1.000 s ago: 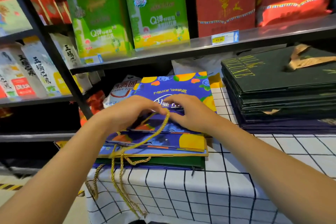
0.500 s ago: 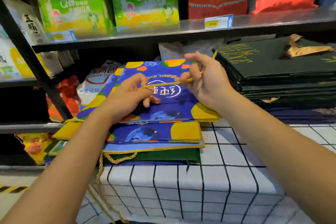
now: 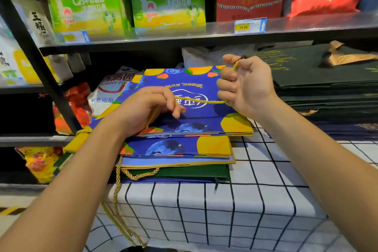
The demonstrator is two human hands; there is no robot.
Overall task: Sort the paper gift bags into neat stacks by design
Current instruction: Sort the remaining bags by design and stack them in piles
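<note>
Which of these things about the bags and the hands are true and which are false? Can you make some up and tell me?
1. Both hands hold the same gold cord. True: the left hand and the right hand each grip it, and it stretches between them.
2. The top bag is plain red. False: the top blue bag has orange and yellow fruit shapes.
3. A stack of dark green bags sits to the right. True.
4. The cloth under the bags is polka dotted. False: the tablecloth is white with a black grid.
5. The right hand lies flat on the bag. False: it is raised, fingers curled round the cord.
</note>
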